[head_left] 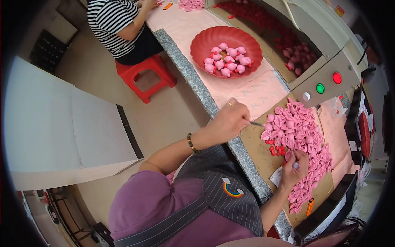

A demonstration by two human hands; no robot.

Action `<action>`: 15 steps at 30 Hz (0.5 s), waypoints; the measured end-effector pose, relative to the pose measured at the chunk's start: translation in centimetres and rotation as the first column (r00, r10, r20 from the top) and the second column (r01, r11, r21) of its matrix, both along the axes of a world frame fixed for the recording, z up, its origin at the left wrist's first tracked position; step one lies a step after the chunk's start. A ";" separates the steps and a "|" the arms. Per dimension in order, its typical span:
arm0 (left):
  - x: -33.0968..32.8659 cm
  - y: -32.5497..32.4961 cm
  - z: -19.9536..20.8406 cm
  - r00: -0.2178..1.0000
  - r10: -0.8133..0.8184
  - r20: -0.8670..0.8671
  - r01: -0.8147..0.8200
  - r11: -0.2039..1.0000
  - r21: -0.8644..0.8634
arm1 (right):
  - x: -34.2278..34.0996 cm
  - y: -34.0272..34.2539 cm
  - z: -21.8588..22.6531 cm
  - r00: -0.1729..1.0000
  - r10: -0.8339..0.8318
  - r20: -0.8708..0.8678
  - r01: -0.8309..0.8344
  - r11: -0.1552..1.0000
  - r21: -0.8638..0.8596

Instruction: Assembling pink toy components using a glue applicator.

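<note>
From the head camera, the left hand (228, 120) was closed around a thin tool (253, 122), pinching it so that its dark tip pointed toward a heap of pink moulded pieces (302, 142) spread over a brown cardboard sheet (257, 150) on the bench. The right hand (294, 168) lay on the near edge of that heap, fingers curled and pinching one small pale piece (296, 165). A few small red bits (275, 150) lay between the hands. Farther up the bench stood a red scalloped bowl (226, 45) holding finished pink figures (227, 60). To the right, a grey control panel (325, 82) carried round red, green and white buttons. An orange marker (310, 206) lay by the heap's lower end. A second person in a striped shirt (110, 22) sat on a red stool (146, 76).
</note>
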State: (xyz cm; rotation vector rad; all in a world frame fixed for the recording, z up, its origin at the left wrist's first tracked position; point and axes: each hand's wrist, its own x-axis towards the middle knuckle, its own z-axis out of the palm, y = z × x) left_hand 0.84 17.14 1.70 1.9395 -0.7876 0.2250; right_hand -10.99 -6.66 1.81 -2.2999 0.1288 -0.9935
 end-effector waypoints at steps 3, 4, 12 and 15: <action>2.1 4.8 -1.6 0.896 0.420 -0.145 -0.435 0.896 -0.091 | 0.3 0.0 0.0 1.000 0.012 0.000 -0.012 1.000 -0.018; 3.3 6.8 -2.5 0.840 0.468 -0.275 -0.520 0.838 -0.164 | 0.4 0.1 -0.1 1.000 0.015 -0.002 -0.015 0.999 -0.032; 14.5 16.9 -5.8 0.547 0.643 -0.536 -0.832 0.490 -0.261 | 0.5 0.4 -0.5 0.998 0.046 -0.033 -0.046 0.999 -0.022; 17.5 17.4 -5.6 0.465 0.693 -0.551 -0.865 0.490 -0.114 | 0.6 0.2 -0.9 0.999 0.037 -0.040 -0.037 0.999 -0.001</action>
